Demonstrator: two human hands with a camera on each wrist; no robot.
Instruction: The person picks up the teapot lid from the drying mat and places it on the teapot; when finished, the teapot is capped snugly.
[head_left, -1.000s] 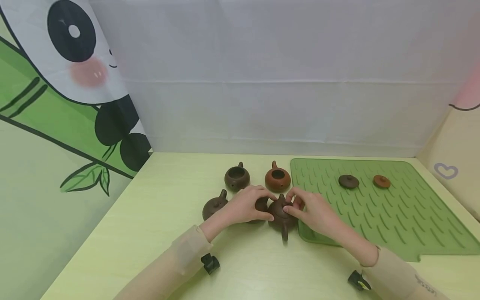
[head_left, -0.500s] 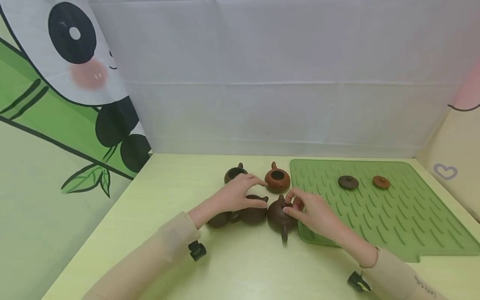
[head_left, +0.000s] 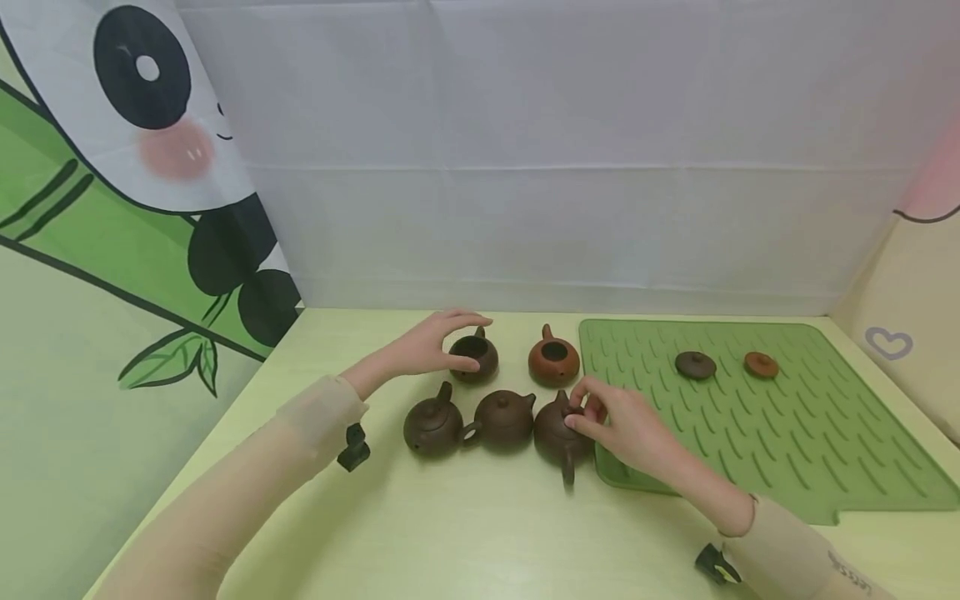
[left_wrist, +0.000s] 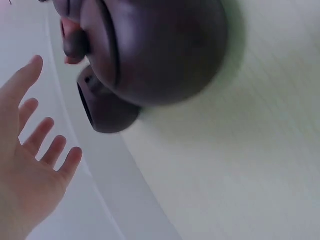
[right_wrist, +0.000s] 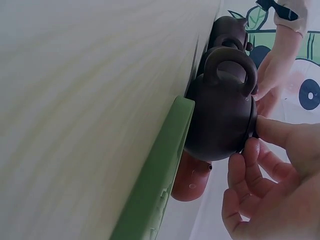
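My right hand (head_left: pixel 626 421) pinches the lid knob of a dark brown teapot (head_left: pixel 557 437) beside the green mat; in the right wrist view that lid (right_wrist: pixel 251 125) sits on the teapot. My left hand (head_left: pixel 420 346) reaches to a lidless dark brown teapot (head_left: pixel 487 358) at the back, thumb and fingers spread on either side of it. The left wrist view has the fingers apart from this lidless teapot (left_wrist: pixel 112 112). Between the hands stand two lidded dark teapots, a middle one (head_left: pixel 504 423) and a left one (head_left: pixel 432 429).
A lidless reddish-brown teapot (head_left: pixel 553 367) stands at the back, left of the green mat (head_left: pixel 750 442). On the mat lie a dark lid (head_left: pixel 696 365) and a reddish lid (head_left: pixel 761 365). A pale curtain (head_left: pixel 570 233) hangs behind the table (head_left: pixel 487 533).
My left hand has left the teapot at the right, moved left and back over the middle teapot, and come to the lidless dark teapot. My right hand has stayed put.
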